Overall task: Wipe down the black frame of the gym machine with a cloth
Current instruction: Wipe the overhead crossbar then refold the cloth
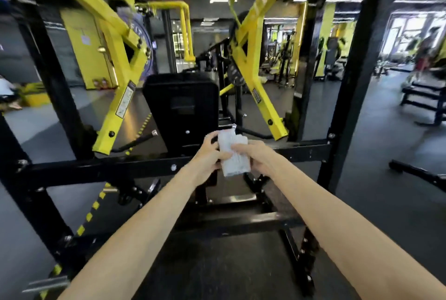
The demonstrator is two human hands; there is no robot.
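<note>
One long black crossbar (108, 169) of the machine's frame ran level; the folded cloth (235, 159) hung just above its middle, gripped by the left hand (207, 157) and right hand (257, 157), fingers curled round it. Likely best folded flat, then pressed along the bar.

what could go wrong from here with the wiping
The cloth is folded small between the left hand and right hand, so it may cover little of the black crossbar per pass. The bolt heads on that bar could snag it. Leaning in further might bring the head near the yellow lever arms.
</note>
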